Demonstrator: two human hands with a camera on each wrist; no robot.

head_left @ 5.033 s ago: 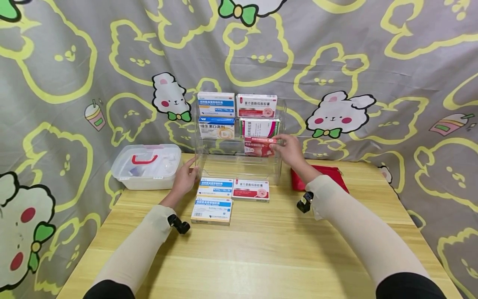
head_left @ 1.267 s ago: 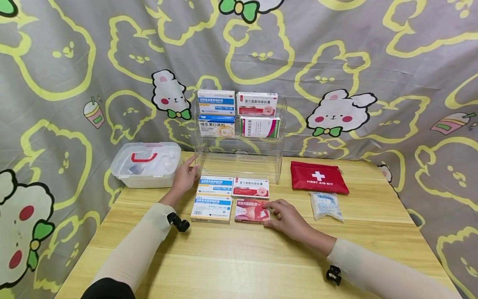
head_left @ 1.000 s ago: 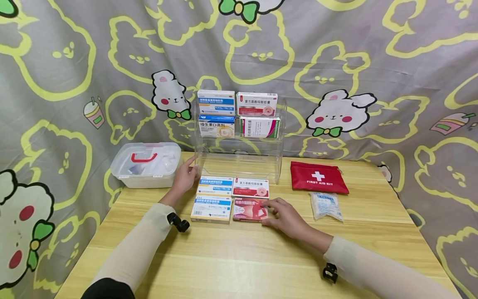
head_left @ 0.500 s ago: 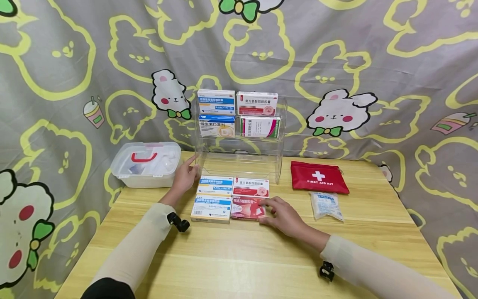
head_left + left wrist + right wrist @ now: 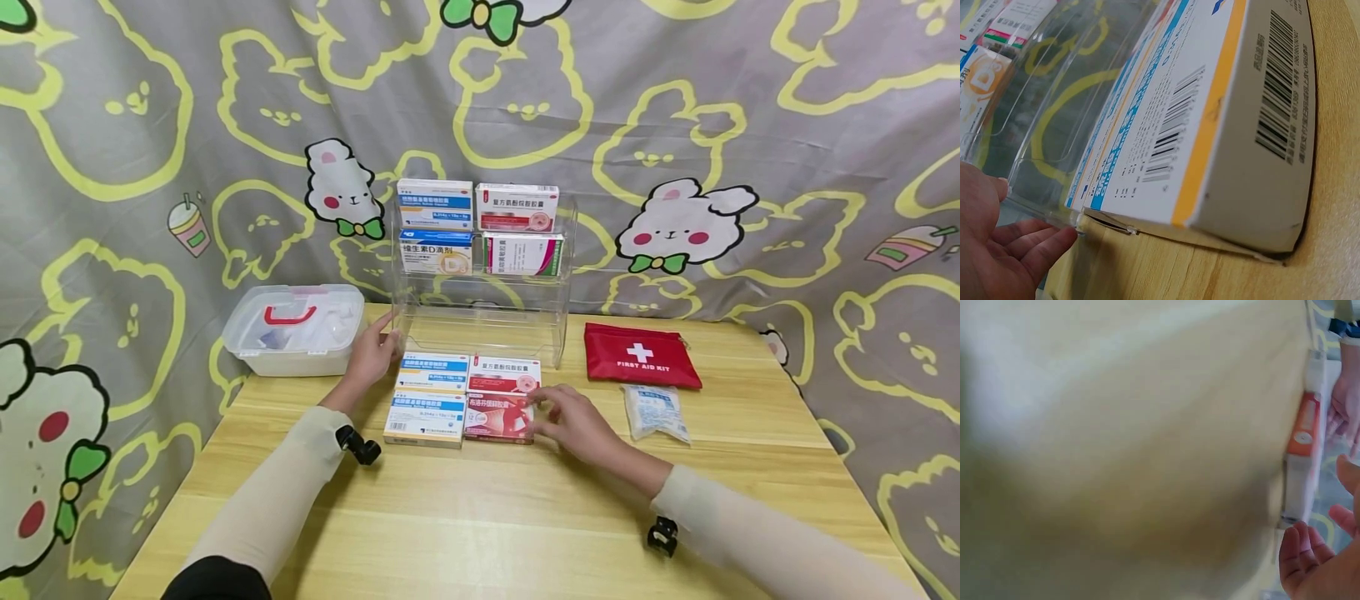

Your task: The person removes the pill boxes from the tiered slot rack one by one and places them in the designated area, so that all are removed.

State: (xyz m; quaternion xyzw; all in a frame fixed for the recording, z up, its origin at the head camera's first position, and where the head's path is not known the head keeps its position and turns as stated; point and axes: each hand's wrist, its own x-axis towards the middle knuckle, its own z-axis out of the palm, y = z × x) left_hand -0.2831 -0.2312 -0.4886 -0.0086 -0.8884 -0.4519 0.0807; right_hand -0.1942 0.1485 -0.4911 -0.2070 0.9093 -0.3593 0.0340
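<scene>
At the lower left corner of a clear display rack, my left hand holds the rack's side; its thumb and fingers lie on either side of the clear edge. My right hand is beside the right end of a red medicine box, fingers loosely bent and spread, fingertips right at the box's edge. This box lies flat, forming a two-by-two block with two blue-and-white boxes and a white-and-red box. Two more boxes, one of them vitamin D drops, fill the rack's second tier.
The rack's top tier carries a blue-and-white box and a white-and-red box. A clear lidded case with a red handle stands left. At right lie a red first aid pouch and a small clear packet.
The red box came down from the rack to the table, then slid left against its neighbour. My right hand has just shifted slightly right, off the box. My left hand stayed at the rack.
</scene>
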